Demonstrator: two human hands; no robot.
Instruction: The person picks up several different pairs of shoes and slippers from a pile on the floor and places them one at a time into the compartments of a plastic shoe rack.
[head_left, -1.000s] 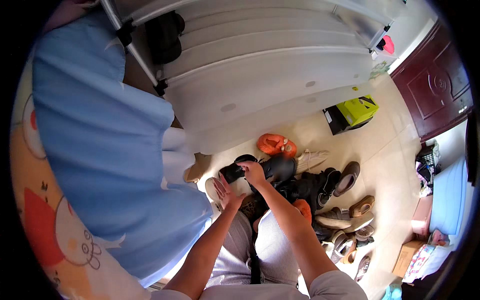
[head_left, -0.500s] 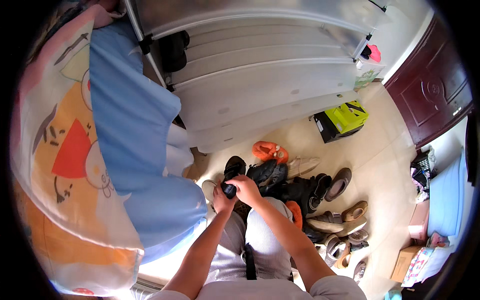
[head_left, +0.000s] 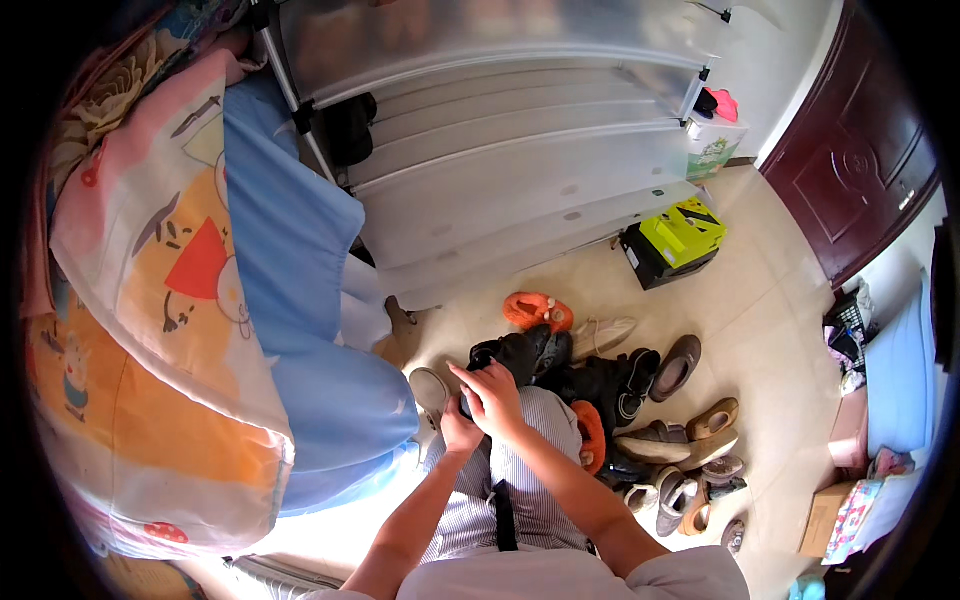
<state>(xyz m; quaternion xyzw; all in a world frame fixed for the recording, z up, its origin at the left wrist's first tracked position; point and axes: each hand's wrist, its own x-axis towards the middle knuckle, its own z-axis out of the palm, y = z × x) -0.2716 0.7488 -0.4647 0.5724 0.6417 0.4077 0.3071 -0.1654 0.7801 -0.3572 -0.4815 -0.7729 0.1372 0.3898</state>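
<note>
Between my hands is a black shoe, mostly hidden by my fingers. My left hand is closed around its lower part, above my knees. Over its top lies my right hand, with the index finger stretched out to the left and the other fingers loosely apart. Just beyond my hands are black shoes on the floor, partly covered by the right hand. A grey-beige shoe lies close to the left of my left hand. Further ahead sits an orange fluffy slipper.
Many mixed shoes are spread over the tiled floor to my right. A rack with translucent covers stands ahead, a yellow-green and black box at its right end. Cloth covers hang at the left. A dark red door is far right.
The black shoe has tipped down and is now mostly hidden between my hands. My right hand has opened its fingers, and my left hand has moved slightly nearer to me. The view has shifted a little.
</note>
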